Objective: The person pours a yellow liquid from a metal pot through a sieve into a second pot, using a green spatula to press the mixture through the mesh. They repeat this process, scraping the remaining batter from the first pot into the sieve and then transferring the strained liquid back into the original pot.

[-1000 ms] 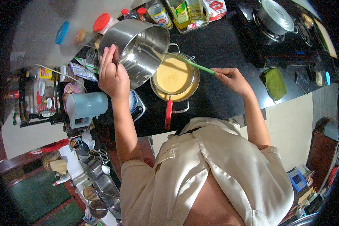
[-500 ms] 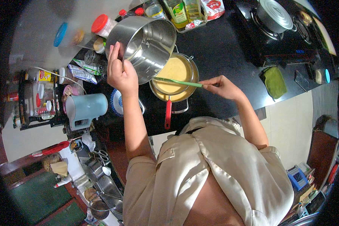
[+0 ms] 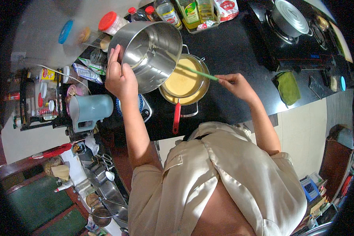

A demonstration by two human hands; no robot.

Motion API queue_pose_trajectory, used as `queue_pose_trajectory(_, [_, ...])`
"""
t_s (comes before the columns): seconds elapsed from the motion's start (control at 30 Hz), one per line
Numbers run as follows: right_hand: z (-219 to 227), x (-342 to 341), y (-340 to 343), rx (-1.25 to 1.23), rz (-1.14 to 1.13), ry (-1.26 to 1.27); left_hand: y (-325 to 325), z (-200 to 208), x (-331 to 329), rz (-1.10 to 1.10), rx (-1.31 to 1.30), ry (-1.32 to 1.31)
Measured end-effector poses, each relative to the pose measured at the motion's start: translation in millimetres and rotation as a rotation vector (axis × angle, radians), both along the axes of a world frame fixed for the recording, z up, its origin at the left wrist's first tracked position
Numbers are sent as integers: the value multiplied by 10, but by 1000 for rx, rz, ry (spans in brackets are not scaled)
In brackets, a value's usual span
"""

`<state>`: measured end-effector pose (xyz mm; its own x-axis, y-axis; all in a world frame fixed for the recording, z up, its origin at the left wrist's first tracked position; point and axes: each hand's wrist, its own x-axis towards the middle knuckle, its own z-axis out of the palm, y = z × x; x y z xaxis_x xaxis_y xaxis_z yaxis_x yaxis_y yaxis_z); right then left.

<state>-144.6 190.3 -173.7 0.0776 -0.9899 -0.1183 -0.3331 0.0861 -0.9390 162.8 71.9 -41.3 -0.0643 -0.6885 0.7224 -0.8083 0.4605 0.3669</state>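
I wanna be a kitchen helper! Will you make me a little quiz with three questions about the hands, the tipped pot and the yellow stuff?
1. Pick one: what is the right hand holding?
A) a green cloth
B) a long green utensil
C) a red-lidded jar

2. True or false: the left hand holds a steel pot tilted, not upright.

3. Fill in the colour: the strainer with yellow liquid in it has a ____ handle.

Key:
1. B
2. True
3. red
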Motion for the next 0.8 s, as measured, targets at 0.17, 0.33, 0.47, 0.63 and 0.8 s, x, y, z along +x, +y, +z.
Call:
queue_pose_trajectory(0.17, [82, 233, 76, 89, 59, 50, -134, -207, -32, -95, -159, 59])
queue_pose_trajectory(0.33, [120, 202, 179, 67, 121, -28, -223, -340, -115, -125, -248, 84])
queue_pose_trajectory(0.47, [327, -12, 257, 196, 16, -190, -238, -372, -106, -110, -229, 135])
queue_pose_trajectory(0.63, [139, -100, 185, 271, 9, -251, -191, -367, -175, -97, -122, 261])
queue_pose_trajectory(0.8, [131, 85, 174, 249, 104, -330, -208, -385, -257, -80, -163, 273])
